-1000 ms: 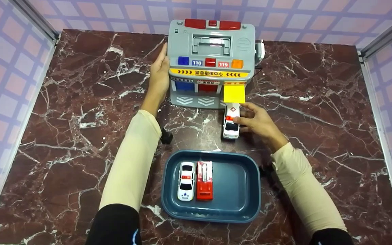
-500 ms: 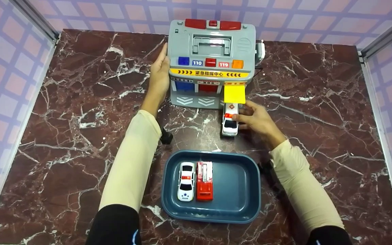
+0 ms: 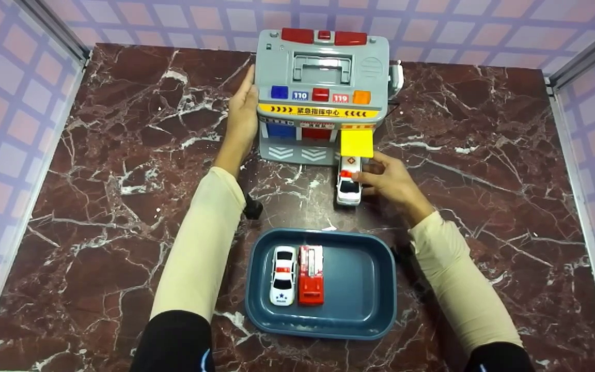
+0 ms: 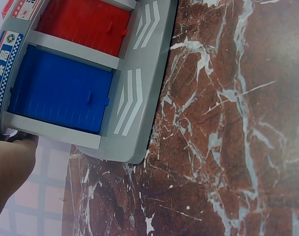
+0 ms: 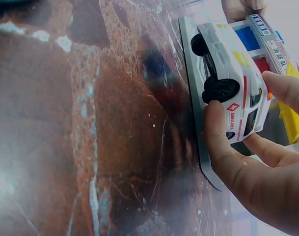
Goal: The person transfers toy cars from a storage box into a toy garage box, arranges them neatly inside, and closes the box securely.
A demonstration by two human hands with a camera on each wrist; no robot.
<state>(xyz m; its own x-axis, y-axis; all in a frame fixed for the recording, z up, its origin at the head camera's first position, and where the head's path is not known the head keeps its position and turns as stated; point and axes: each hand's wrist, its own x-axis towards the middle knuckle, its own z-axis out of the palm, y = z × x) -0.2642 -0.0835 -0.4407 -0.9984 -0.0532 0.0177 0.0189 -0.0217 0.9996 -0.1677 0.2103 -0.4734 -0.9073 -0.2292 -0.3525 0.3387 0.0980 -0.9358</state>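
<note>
A grey toy emergency station (image 3: pixel 277 64) stands at the back of the table. My left hand (image 3: pixel 242 116) lies along its left side, fingers straight against the wall. In the left wrist view its blue door (image 4: pixel 63 91) and red door (image 4: pixel 85 24) are down. The yellow door (image 3: pixel 357 143) on the right is raised. Below it, my right hand (image 3: pixel 393 183) holds a white toy ambulance (image 3: pixel 349 191) by thumb and fingers, its rear under the yellow door. The right wrist view shows the ambulance (image 5: pixel 232 73) tilted there, fingertips at its side and wheel.
Nearer the front sits a dark blue plastic basin (image 3: pixel 321 333). Inside it lie a white toy police car (image 3: pixel 283 276) and a red toy fire truck (image 3: pixel 311 289). Patterned walls (image 3: pixel 225 20) border the marbled table (image 3: pixel 137 155) behind and at both sides.
My right hand has moved the ambulance slightly back toward the station, a little to the left, so more of its rear is under the yellow door. The left hand stays put.
</note>
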